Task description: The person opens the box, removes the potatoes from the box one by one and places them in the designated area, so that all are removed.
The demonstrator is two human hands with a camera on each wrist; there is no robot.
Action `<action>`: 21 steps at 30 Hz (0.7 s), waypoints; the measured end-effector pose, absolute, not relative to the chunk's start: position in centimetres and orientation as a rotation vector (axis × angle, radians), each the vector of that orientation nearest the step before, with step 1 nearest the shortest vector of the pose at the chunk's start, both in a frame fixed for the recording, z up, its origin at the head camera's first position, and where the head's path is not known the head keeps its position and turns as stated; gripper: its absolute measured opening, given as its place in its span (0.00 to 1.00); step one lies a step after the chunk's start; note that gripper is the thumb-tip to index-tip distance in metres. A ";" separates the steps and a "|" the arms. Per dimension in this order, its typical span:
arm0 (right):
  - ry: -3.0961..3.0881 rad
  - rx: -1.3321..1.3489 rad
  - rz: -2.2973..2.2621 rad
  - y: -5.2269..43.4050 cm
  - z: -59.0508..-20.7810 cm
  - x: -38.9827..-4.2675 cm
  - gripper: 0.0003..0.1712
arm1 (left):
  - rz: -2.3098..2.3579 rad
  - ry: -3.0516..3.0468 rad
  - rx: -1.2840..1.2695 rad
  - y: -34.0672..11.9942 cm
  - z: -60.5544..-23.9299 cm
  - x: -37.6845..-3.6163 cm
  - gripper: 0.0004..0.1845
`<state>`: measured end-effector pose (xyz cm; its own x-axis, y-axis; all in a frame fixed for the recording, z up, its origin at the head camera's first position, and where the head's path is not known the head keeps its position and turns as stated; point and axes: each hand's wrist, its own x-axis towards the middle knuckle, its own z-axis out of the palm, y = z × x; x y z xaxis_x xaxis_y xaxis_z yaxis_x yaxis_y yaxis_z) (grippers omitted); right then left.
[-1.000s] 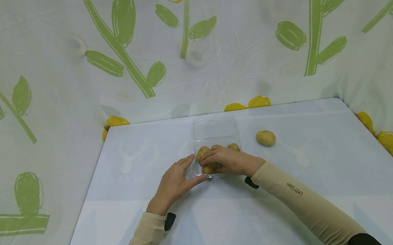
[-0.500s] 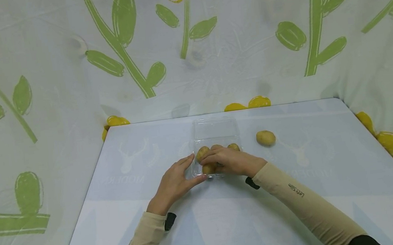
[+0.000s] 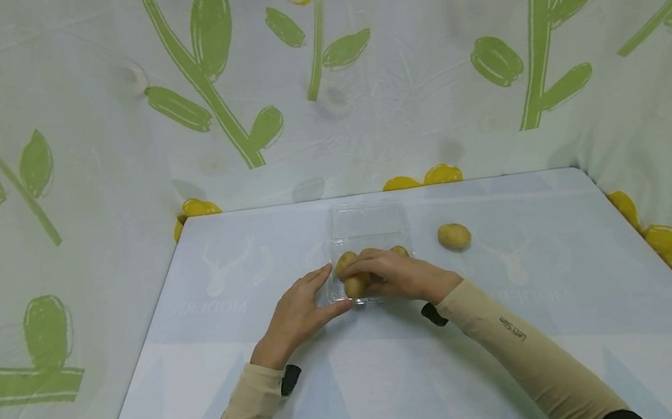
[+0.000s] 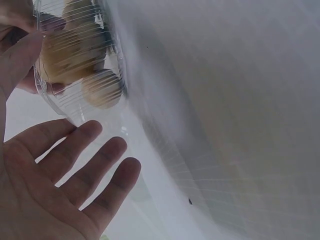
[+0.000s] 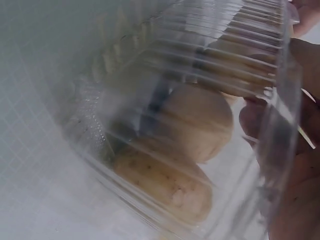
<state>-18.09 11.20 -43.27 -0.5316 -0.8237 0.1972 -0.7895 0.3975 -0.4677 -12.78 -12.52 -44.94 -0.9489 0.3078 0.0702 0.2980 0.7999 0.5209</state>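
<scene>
Fingers (image 4: 95, 150) of the left hand (image 3: 295, 314) lie straight and spread against the box (image 3: 370, 233) at its 9 o'clock side. Right hand (image 3: 396, 275) curls over a potato (image 3: 353, 285) inside, apparently gripping it. Thin clear plastic looks light, flexible and slippery; steadying its rim seems best. Several potatoes fill its near half; another potato (image 3: 454, 235) sits on the table (image 3: 570, 293) at 3 o'clock.

Head view: bright, even, diffuse light; only faint soft shadows under forearms on table (image 3: 573, 321). Wide-angle bend at frame edges. Left wrist view: washed-out, soft focus, table surface hazy. Right wrist view: close-range blur, glare streaks on ribbed clear container (image 5: 210, 75), potatoes (image 5: 195, 120) indistinct.
</scene>
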 end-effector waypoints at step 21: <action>2.711 -1.440 -1.076 12.5 -41.7 -17.4 0.24 | 0.858 2.976 0.519 -12.5 -44.9 -12.7 0.46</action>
